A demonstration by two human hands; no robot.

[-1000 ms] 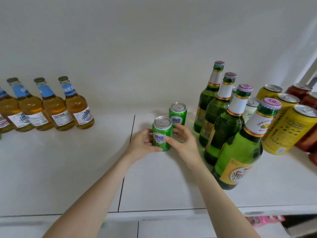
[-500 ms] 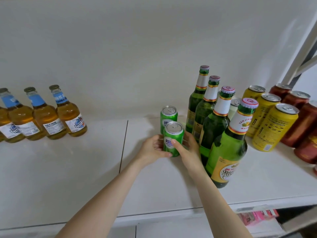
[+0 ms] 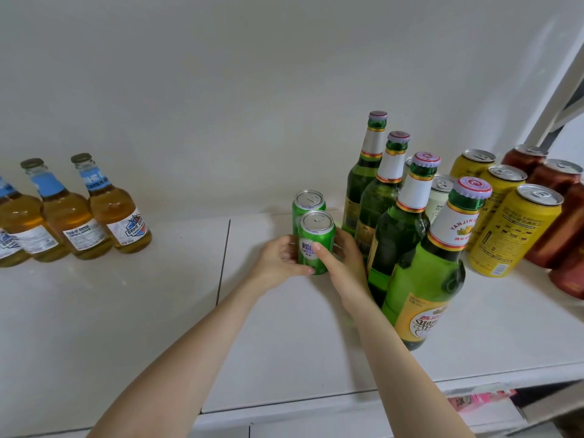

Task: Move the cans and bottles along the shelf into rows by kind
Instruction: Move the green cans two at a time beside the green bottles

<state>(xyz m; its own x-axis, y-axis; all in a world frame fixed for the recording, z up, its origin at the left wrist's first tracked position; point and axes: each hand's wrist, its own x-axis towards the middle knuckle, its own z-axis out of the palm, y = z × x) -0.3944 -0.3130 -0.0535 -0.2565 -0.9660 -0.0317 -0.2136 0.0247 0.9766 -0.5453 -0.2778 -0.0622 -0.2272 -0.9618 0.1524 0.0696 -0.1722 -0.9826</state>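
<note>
Shelf (image 3: 126, 311), white, seam running toward 12 o'clock left of centre. Head view, looking down.

Front green can (image 3: 317, 248): upright on the shelf, mid-frame. Both hands on it.
- Left hand (image 3: 278, 259), at the can's 9 o'clock: grip curled round the can's left side, thumb along its lower front.
- Right hand (image 3: 346, 270), at the can's 3 o'clock: grip pinching the can, thumb across the label, fingers wrapped behind the right side.

Rear green can (image 3: 308, 202): same kind, upright, directly at 12 o'clock of the front one, partly hidden by it. Cannot tell whether the two touch.

Green bottles (image 3: 423, 279): four, upright, in a row running from 12 toward 5 o'clock, just beside the right hand and wrist at 3 o'clock.

White can (image 3: 441, 191): mostly hidden behind the bottle necks.

Yellow cans (image 3: 518, 229): three, in a row at 3 o'clock of the bottles. Red-brown cans (image 3: 556, 178): beyond those, at the frame's 3 o'clock edge.

Amber bottles (image 3: 117, 213): blue neck labels, side by side at the frame's 9 o'clock, well apart from the hands.

Pink packet (image 3: 483, 398): below the shelf edge, at 5 o'clock.
</note>
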